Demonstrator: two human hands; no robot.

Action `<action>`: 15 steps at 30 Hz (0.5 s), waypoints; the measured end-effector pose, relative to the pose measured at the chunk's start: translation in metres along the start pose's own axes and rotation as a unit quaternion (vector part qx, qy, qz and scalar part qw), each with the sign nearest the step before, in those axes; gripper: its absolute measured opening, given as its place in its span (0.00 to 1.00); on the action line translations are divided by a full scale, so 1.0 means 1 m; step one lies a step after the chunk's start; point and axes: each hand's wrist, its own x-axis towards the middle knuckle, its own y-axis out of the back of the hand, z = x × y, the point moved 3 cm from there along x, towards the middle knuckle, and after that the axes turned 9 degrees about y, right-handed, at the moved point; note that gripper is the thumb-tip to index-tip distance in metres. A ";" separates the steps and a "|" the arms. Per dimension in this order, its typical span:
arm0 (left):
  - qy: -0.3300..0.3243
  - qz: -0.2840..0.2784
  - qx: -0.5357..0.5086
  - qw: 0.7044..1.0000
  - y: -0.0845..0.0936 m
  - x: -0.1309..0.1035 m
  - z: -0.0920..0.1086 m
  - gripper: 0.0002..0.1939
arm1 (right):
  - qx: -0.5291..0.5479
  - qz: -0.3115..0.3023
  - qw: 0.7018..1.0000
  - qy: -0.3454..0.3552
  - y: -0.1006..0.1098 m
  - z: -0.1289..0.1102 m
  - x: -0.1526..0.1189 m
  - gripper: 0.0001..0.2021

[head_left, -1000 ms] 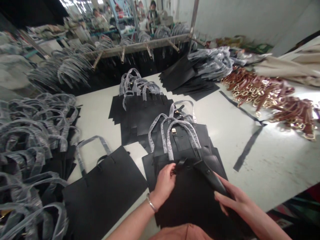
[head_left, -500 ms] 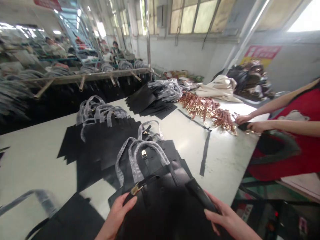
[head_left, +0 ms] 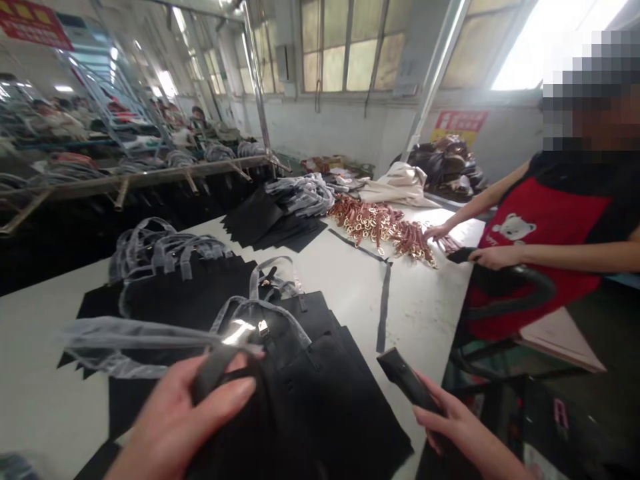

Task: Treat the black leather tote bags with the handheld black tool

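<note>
left hand (head_left: 183, 407) gripping black bag (head_left: 245, 430) at its top, right hand (head_left: 450, 417) holding black strap (head_left: 406, 381)

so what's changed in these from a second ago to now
The left hand has come up toward the camera gripping a black strap, and plastic-wrapped handles now stretch left of it. The right hand has moved out to the right of the stacked bags, still holding its black piece. The view has swung right, bringing in a co-worker. The brown straps stay heaped on the table.
</note>
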 end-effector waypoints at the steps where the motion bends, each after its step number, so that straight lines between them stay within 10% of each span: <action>1: -0.021 -0.049 -0.006 0.999 -0.024 0.008 0.013 0.25 | -0.002 0.005 1.000 0.004 0.003 -0.001 0.001 0.50; 5: -0.116 -0.161 0.046 0.979 -0.131 0.037 0.039 0.24 | -0.013 0.035 0.999 0.025 0.019 -0.007 0.003 0.54; 9: -0.184 -0.213 0.155 0.947 -0.217 0.028 -0.018 0.20 | -0.032 0.057 0.997 0.031 0.039 -0.010 0.001 0.53; 15: -0.362 -0.082 0.326 0.869 -0.249 -0.006 -0.119 0.30 | -0.068 0.017 0.998 0.005 0.031 0.006 0.013 0.47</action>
